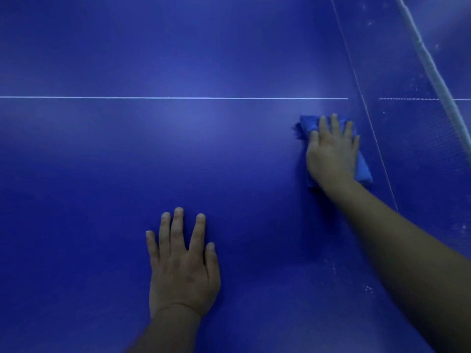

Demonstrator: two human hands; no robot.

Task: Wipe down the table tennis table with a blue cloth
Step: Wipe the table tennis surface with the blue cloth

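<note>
The blue table tennis table (pixel 127 161) fills the view, with a thin white centre line (pixel 173 98) running across it. My right hand (pixel 331 151) lies flat with straight fingers on a folded blue cloth (pixel 363 169), pressing it onto the table just below the line, close to the net. The cloth shows beyond my fingertips and at the right of my palm. My left hand (pixel 182 266) rests flat on the bare table surface, fingers spread, lower and to the left.
The net (pixel 430 64) with its white top band runs diagonally at the upper right. White specks of dust lie on the surface near the net (pixel 368 289) and beyond it.
</note>
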